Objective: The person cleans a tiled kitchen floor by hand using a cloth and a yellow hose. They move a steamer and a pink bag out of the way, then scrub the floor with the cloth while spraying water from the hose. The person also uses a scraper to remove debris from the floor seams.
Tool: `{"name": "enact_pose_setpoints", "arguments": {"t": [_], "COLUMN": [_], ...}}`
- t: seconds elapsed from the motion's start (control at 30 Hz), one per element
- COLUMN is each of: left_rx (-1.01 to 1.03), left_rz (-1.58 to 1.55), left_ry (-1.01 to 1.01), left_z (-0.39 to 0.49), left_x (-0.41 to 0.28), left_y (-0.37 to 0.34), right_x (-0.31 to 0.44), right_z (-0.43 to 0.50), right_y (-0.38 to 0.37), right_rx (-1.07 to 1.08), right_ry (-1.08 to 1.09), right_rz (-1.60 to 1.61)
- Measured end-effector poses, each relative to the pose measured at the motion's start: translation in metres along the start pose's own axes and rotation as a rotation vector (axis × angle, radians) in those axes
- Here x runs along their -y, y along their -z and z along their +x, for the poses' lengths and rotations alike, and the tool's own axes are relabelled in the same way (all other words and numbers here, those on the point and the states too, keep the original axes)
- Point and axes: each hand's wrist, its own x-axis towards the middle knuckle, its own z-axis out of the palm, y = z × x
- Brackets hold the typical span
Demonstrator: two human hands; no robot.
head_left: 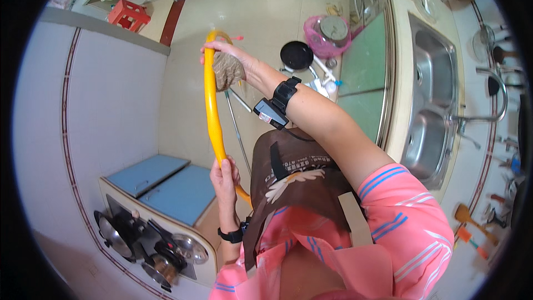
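A yellow flexible hose [211, 104] runs upright in front of me, bending over at its top end. Near that top, my right hand [229, 56] has its fingers around the hose, with a brown-grey cloth [227, 71] bunched under the palm against it. Lower down, my left hand [225, 175] is closed around the same hose, which continues below towards my brown apron [300, 175]. What the hose's lower end joins is hidden behind the apron.
On the floor lie a black frying pan [296, 55], a pink plastic bag [312, 35], white pipe parts [325, 68] and a thin metal pole [237, 127]. A steel double sink [433, 79] stands right; a blue-doored cabinet [179, 200] with a stove is lower left.
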Motion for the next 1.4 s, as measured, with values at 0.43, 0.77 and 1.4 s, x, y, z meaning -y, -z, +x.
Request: {"name": "enact_pose_setpoints", "arguments": {"t": [0.43,0.77,1.4], "left_rx": [-0.015,-0.211,-1.315], "left_rz": [-0.022,0.648,0.732], "left_ry": [0.199,0.298,1.065], "left_z": [0.277,0.295,0.221], "left_x": [-0.051,-0.025,-0.055], "left_y": [-0.032,0.018,-0.3], "right_x": [0.148,0.137,0.053], "right_z": [0.229,0.318,0.353], "right_y": [0.131,0.242,0.225], "right_rx": [-0.163,-0.507,0.289], "right_ry": [-0.253,-0.509,-1.513], "right_rz": [-0.168,-0.071,-0.475]}}
